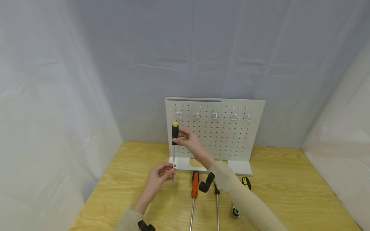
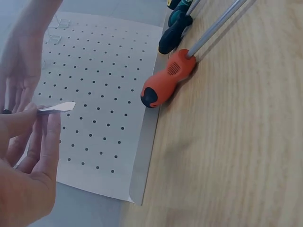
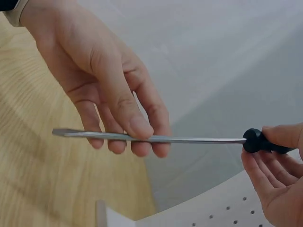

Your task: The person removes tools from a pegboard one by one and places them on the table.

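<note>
A flathead screwdriver (image 1: 174, 131) with a black, yellow-topped handle is held upright, handle up, before the left part of the white pegboard (image 1: 215, 154). My right hand (image 1: 189, 141) grips its handle with thumb and fingers. Lower down, my left hand (image 1: 158, 175) pinches the steel shaft (image 3: 199, 140) between thumb and fingers, a little above the tip. The flat blade tip (image 2: 64, 107) sticks out past the left fingers in the left wrist view. Several clear hooks (image 1: 216, 115) line the board's upper part, above the right hand.
On the wooden table lie an orange-and-black screwdriver (image 1: 195, 184), a dark-handled screwdriver (image 1: 217, 191) and a ratchet head (image 1: 235, 211). A black-and-yellow handle (image 1: 246, 183) shows beside the right sleeve, which hides part of that area. Pale sheeting (image 1: 144, 80) surrounds the table.
</note>
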Tool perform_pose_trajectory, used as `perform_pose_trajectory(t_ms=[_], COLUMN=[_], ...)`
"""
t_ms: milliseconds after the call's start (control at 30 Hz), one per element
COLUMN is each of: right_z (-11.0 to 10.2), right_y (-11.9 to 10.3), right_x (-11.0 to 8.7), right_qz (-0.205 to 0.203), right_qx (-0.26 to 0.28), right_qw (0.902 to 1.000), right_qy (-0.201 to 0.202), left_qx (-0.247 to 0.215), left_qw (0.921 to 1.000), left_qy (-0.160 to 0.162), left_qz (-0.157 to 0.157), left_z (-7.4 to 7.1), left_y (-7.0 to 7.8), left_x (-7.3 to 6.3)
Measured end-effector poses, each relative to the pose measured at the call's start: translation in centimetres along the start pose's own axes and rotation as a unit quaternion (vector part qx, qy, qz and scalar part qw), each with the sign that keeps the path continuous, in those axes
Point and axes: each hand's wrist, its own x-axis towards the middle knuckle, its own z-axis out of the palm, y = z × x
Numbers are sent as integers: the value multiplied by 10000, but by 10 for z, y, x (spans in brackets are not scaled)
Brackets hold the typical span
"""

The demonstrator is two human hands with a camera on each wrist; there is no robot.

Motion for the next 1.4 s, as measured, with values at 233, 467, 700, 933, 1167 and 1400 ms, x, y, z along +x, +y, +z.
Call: perform_pose_trajectory(t_ms=[233, 467, 700, 933, 1167, 1400], right_z=[2, 5, 12, 20, 29, 37], right_y=[24, 46, 68, 88, 105, 116], right_x=[-12, -20, -28, -36, -44, -53], right_qz=[236, 445, 549, 627, 744, 996], right_qx=[36, 267, 97, 160, 198, -12], right_qw=[9997, 9983, 9983, 9978, 9970, 9950], right_qy=[114, 250, 171, 108, 70, 71], left_qx=[48, 200, 325, 466, 776, 694], left_qw=[9992, 9986, 9967, 9939, 9896, 9884], left_qy=[-57, -148, -516, -874, -1113, -1242], left_qz=[-386, -460, -539, -490, -477, -538], left_z=[-4, -6, -9, -10, -13, -15], left_y=[-12, -21, -27, -36, -43, -50], left_x=[-20, -34, -48, -60, -71, -82])
